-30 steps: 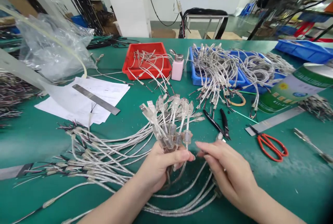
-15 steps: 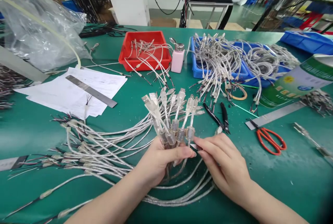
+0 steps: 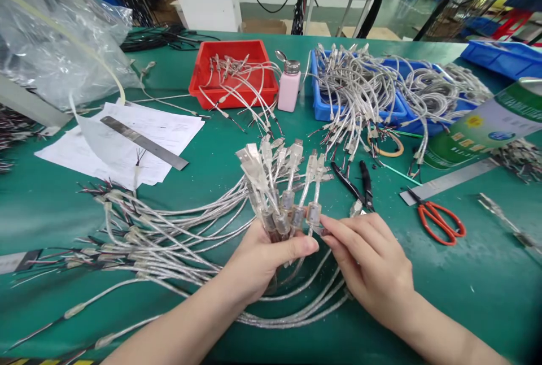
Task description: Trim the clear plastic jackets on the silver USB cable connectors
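Observation:
My left hand (image 3: 262,260) is closed around a bundle of silvery USB cables (image 3: 295,163). Their plugs point up and the clear cylindrical lumps on the cables sit just above my thumb. Close by on the right, my right hand (image 3: 372,272) pinches something small and dark, mostly hidden by the fingertips, beside the rightmost cable lump (image 3: 314,214). More silvery cables (image 3: 169,257) with bare wire ends spread over the table to the left, and several loop beneath my hands. Black-handled cutters (image 3: 366,187) lie just beyond my right hand.
Farther back stand a red bin (image 3: 237,96) of cables, a pink pump bottle (image 3: 288,91) and a blue bin (image 3: 324,108) heaped with cables. Red-handled scissors (image 3: 442,224) and a green can (image 3: 486,127) are on the right. A steel ruler (image 3: 144,142) lies on papers (image 3: 63,153) at left.
The view has shifted slightly, so the background sits higher. A sheet's left edge has lifted and curled. Both hands keep nearly the same hold, with the right fingertips still at the rightmost cable.

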Available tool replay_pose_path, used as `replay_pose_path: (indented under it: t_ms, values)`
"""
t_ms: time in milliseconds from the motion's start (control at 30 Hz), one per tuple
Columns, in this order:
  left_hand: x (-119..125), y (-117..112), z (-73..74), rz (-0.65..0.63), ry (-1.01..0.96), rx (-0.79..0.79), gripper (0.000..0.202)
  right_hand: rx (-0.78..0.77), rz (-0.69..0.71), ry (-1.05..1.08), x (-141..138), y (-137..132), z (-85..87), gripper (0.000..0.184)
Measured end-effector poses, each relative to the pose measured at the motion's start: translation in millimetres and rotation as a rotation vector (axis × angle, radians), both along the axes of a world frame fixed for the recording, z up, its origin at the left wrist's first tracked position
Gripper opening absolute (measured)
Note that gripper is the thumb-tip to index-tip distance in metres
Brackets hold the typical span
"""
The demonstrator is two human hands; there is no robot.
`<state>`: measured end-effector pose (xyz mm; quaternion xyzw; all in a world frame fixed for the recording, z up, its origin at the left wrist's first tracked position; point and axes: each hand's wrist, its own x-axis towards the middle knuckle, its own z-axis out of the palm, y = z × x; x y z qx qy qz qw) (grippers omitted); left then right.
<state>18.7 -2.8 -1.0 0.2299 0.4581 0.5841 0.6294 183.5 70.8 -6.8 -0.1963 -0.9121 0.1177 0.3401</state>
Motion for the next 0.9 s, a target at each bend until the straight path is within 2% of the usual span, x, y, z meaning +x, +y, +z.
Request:
replay_pose_path:
  t_ms: [200, 433, 533, 900]
  values:
    - [1.6, -0.9, -0.9, 0.03, 0.011, -0.012, 0.021, 0.085, -0.044, 0.029, -2.4, 0.8, -0.1, 0.036]
    - [0.4, -0.8, 0.5, 0.028, 0.025, 0.02, 0.018, -0.082, 0.056, 0.062, -0.9, 3.2, 2.6, 0.033]
    - [-0.3, -1.2, -0.1, 0.02, 0.029, 0.008, 0.02, -0.095, 0.061, 0.043, 0.1, 1.9, 4.5, 0.032]
    - [0.4, 1.4, 3.2, 0.032, 0.063, -0.055, 0.018, 0.02, -0.034, -0.02, 1.1, 3.2, 4.3, 0.032]
